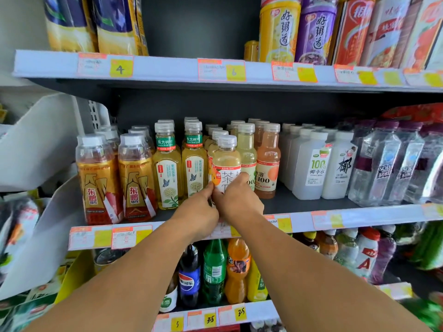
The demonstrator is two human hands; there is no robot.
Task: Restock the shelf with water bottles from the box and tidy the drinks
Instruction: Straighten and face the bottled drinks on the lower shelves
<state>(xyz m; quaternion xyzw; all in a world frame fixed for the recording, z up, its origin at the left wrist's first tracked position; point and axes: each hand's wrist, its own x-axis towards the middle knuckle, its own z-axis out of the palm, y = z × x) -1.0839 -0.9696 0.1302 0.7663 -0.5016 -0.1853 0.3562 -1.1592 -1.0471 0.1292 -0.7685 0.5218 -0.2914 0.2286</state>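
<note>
A pale yellow tea bottle (226, 164) with a white label and clear cap stands at the front of the middle shelf (311, 204). My left hand (199, 212) and my right hand (236, 200) both grip its lower half, fingers curled round its sides. Behind it stands a row of like bottles. Clear water bottles (381, 168) with purple caps stand at the shelf's right end. No box is in view.
Gold energy drinks (98, 180) and jasmine tea bottles (167, 173) stand left of my hands; peach drinks (268, 164) and white coconut water bottles (311, 168) stand right. Sodas (213, 271) fill the shelf below, canned porridge (278, 29) the shelf above.
</note>
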